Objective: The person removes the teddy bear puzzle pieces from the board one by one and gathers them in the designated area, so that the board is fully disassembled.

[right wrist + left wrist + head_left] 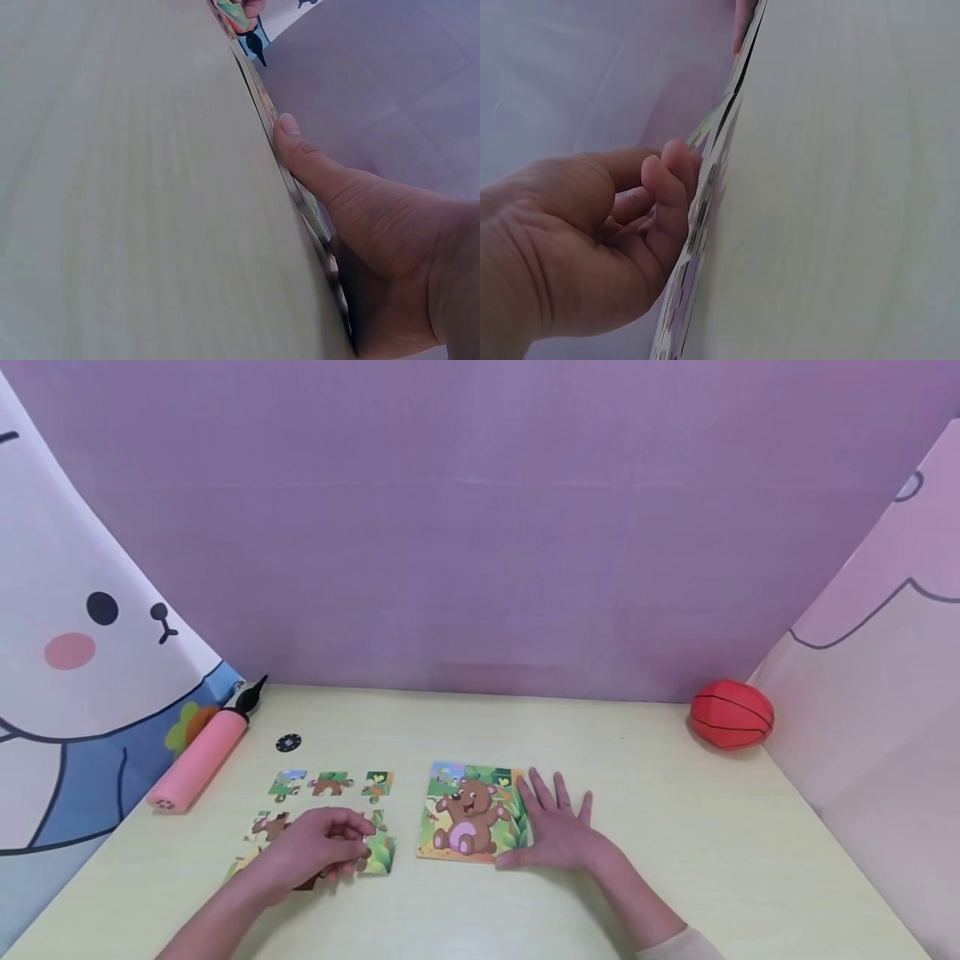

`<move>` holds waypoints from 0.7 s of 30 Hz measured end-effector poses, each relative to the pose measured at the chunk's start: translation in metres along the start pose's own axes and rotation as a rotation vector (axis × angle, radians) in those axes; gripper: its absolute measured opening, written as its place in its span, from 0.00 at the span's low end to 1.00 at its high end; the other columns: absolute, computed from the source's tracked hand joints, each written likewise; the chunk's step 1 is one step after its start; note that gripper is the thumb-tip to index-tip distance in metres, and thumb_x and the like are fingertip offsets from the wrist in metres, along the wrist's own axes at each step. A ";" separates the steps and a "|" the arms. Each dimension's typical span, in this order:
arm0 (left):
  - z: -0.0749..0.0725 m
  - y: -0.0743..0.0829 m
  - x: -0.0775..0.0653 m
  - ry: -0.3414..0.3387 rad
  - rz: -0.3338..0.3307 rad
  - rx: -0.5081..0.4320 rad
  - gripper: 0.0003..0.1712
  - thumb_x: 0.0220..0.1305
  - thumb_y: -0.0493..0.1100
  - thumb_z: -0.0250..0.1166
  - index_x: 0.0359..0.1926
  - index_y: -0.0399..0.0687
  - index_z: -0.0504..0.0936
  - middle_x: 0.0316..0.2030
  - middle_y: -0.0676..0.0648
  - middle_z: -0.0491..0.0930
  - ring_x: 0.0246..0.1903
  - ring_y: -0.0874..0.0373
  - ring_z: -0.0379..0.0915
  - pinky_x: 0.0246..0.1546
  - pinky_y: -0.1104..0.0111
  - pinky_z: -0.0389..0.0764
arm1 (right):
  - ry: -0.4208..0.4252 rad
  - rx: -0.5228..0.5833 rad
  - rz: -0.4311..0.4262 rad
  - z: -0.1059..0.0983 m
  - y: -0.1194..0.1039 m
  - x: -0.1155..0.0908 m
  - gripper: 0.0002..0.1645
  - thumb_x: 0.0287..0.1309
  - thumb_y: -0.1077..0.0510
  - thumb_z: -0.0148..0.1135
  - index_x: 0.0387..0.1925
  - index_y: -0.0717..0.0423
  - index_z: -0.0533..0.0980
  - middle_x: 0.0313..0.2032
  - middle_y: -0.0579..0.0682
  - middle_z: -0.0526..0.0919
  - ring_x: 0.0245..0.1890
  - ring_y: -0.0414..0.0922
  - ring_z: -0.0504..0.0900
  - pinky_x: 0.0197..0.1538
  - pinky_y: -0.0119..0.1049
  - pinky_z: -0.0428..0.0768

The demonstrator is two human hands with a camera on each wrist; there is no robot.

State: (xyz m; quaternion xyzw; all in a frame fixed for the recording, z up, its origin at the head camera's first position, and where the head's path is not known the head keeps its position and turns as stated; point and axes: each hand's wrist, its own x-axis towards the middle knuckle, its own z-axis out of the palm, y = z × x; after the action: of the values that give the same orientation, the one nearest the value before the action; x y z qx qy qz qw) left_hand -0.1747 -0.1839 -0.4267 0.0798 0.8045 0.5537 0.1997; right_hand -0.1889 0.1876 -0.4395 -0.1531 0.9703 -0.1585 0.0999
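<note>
My left hand (318, 845) pinches a green leafy jigsaw piece (381, 855) between thumb and fingers. In the left wrist view that green piece (703, 129) tilts up from the tabletop at the fingertips. Other jigsaw pieces (330, 783) lie spaced out in rows around and beneath this hand, some hidden by it. Right of them is a square bear picture board (467, 814), lying flat. My right hand (555, 831) spreads its fingers at the board's right edge, with the thumb at its lower right corner; the right wrist view shows the thumb (307, 154) resting along this edge.
A pink hand pump (202, 760) with a black nozzle lies at the far left. Near it is a small black disc (288, 742). A red ball (731, 715) sits at the back right corner, and a purple cloth wall (480, 527) stands behind the table.
</note>
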 end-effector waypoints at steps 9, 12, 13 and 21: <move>-0.007 -0.001 -0.006 0.042 -0.053 0.103 0.15 0.64 0.40 0.71 0.50 0.40 0.82 0.32 0.45 0.81 0.20 0.55 0.72 0.19 0.68 0.75 | -0.006 0.010 0.006 -0.001 0.000 0.000 0.79 0.40 0.16 0.64 0.81 0.54 0.44 0.80 0.56 0.35 0.76 0.66 0.29 0.63 0.78 0.28; -0.010 0.000 -0.008 0.042 -0.063 0.131 0.14 0.64 0.40 0.71 0.49 0.41 0.83 0.31 0.45 0.80 0.18 0.56 0.70 0.18 0.69 0.73 | 0.001 0.016 0.002 0.003 0.004 0.002 0.81 0.38 0.13 0.62 0.81 0.53 0.42 0.80 0.55 0.34 0.76 0.65 0.28 0.63 0.77 0.26; -0.010 0.000 -0.009 0.042 -0.065 0.140 0.14 0.63 0.40 0.71 0.48 0.42 0.83 0.31 0.45 0.80 0.19 0.56 0.70 0.18 0.69 0.73 | 0.005 0.015 0.001 0.004 0.005 0.003 0.81 0.37 0.12 0.61 0.81 0.52 0.42 0.80 0.54 0.34 0.76 0.65 0.27 0.63 0.77 0.26; -0.015 0.000 -0.010 0.037 -0.034 0.225 0.11 0.60 0.39 0.72 0.44 0.43 0.85 0.32 0.47 0.80 0.28 0.54 0.73 0.25 0.67 0.76 | 0.011 0.011 0.000 0.004 0.005 0.003 0.81 0.37 0.12 0.61 0.81 0.52 0.42 0.80 0.54 0.34 0.76 0.65 0.28 0.63 0.78 0.27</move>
State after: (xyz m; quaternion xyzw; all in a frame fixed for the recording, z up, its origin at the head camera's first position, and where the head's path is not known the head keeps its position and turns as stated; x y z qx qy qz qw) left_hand -0.1716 -0.2004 -0.4192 0.0780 0.8662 0.4580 0.1840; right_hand -0.1923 0.1898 -0.4457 -0.1518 0.9699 -0.1646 0.0956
